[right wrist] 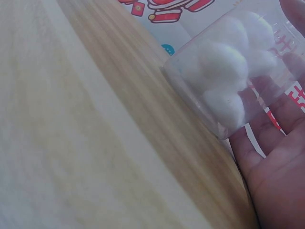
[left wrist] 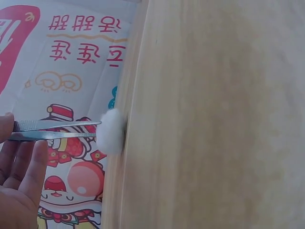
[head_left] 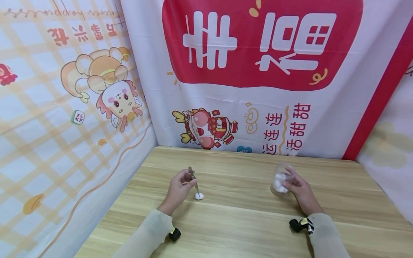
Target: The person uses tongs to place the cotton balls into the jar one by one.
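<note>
My left hand (head_left: 179, 186) pinches metal tweezers (head_left: 194, 178) that point down to a white cotton ball (head_left: 199, 196) on the table. Seen from the left wrist, the tweezers' tips (left wrist: 97, 129) meet the near side of the cotton ball (left wrist: 112, 132); whether they squeeze it I cannot tell. Over on the right, my right hand (head_left: 300, 190) grips a clear plastic jar (head_left: 285, 168) around its side. Several cotton balls (right wrist: 224, 67) lie inside the jar, which looks slightly tilted in the right wrist view. Part of the right fingers shows through its wall.
A wood-grain table (head_left: 238, 225) spreads beneath both hands. Behind it hangs a printed red and white cloth (head_left: 251, 96), and another patterned cloth (head_left: 80, 143) runs along the left side. Small black cameras (head_left: 174, 234) are strapped at the wrists.
</note>
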{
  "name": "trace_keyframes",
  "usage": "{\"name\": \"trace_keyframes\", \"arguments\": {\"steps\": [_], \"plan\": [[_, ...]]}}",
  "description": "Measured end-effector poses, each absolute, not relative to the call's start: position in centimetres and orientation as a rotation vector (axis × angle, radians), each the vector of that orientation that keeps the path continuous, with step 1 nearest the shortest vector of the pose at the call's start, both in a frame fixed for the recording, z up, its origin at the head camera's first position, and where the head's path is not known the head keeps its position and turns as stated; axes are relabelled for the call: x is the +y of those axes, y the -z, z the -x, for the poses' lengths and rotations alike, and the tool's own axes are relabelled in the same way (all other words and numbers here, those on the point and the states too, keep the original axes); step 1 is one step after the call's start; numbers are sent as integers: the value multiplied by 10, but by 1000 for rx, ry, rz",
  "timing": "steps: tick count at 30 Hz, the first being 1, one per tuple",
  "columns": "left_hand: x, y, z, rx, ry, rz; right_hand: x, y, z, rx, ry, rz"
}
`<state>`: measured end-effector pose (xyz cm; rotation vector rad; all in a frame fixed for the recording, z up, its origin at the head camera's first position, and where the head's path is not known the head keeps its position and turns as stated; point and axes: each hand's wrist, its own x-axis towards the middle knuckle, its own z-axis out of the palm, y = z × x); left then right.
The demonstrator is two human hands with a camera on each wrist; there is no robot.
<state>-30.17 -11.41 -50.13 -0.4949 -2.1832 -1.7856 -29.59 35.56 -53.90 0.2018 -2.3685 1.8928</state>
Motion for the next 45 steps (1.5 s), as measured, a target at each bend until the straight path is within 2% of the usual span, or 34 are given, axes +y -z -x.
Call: {"name": "trace_keyframes", "arguments": {"steps": [18,31,45], "plan": [[-119,506,309,-2240,1770,416,355,537,296,-2390,-1875,-187],[-113,477,284,-2267,1734,465,355,538,295,-2389,-1888,-186],[-119,507,308,-2216,1788,421,355,538,296,-2390,-1916,-159]]}}
